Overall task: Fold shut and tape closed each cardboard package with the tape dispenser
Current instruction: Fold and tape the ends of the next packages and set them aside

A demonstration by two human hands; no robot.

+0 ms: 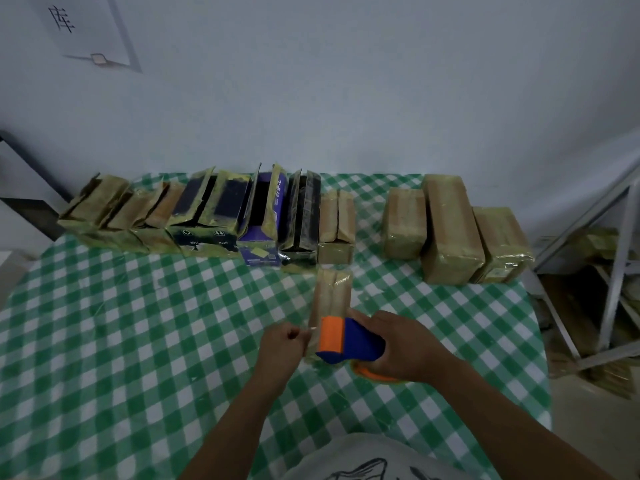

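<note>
— Which box is being worked on?
— The small package (332, 292), lying lengthwise on the bench (138, 341) with its flaps folded down. The open packages (207, 209) stand in a row beyond it and to its left. Three sealed packages (450, 230) sit beyond it to its right.
— And the hands?
— The right hand (405, 344) is wrapped round the tape dispenser (349, 341), which sits over the package's near end. The left hand (282, 337), just left of that end, has its fingers curled in a pinch on what looks like the tape end (310, 329). That strip is thin and hard to make out.
— So the strip is about to go down?
— I judge so. To do it well, anchor the tape end low on the package's near face and press it flat with the left thumb. Then draw the dispenser straight along the seam toward the far end, low enough that the tape runs taut and centred over both flaps.
— What spoils it?
— A light package sliding with the pull, or tape wandering off the seam. The left hand should pin the package before pulling.
</note>
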